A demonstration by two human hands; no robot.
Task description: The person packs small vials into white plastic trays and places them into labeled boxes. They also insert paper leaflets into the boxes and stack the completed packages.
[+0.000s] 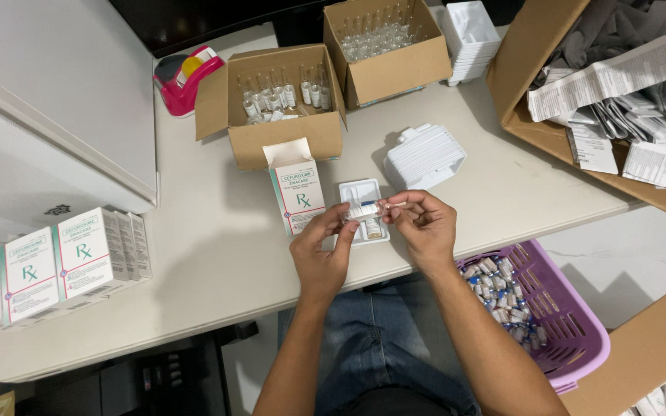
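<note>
My left hand point(319, 253) and my right hand point(419, 222) together hold a small glass vial point(364, 209) with a white label, lying sideways between the fingertips. Right under it on the white table sits a white plastic tray point(354, 190) with another small vial point(373, 228) in it. An open white medicine carton point(298, 192) with green markings stands just left of the tray, its top flap up.
Two open cardboard boxes of glass vials point(287, 96) point(383, 38) stand at the back, with stacks of white trays point(424, 156) point(470, 37). Closed cartons point(55, 266) line the left edge. A purple basket of vials point(529, 308) sits low right. A box of paper leaflets point(618, 100) is far right.
</note>
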